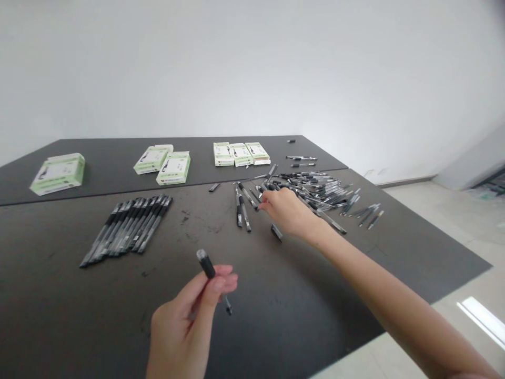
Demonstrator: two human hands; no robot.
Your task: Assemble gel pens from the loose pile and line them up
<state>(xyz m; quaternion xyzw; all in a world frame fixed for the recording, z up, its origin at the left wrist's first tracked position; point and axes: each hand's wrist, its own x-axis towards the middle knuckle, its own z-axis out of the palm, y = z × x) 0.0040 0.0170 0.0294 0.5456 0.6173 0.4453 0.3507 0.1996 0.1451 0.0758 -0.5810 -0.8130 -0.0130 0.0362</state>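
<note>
Left hand [191,316] pinching pen [205,264], slanting down rightward; right hand [286,209] lying nearer pile [325,188], toward table's [426,252] right edge, grip unclear.

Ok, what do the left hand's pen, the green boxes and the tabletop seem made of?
Pen: probably plastic, its end translucent, its black section matte, perhaps rubber. Boxes: likely thin matte printed card, given the folded edges and flaps. Tabletop: dark, dull and smudged; laminate or painted board, I can't tell which.

No text can be read; print on the green-and-white pen boxes [173,167] toward the tabletop's [300,316] far edge is blurred.
</note>
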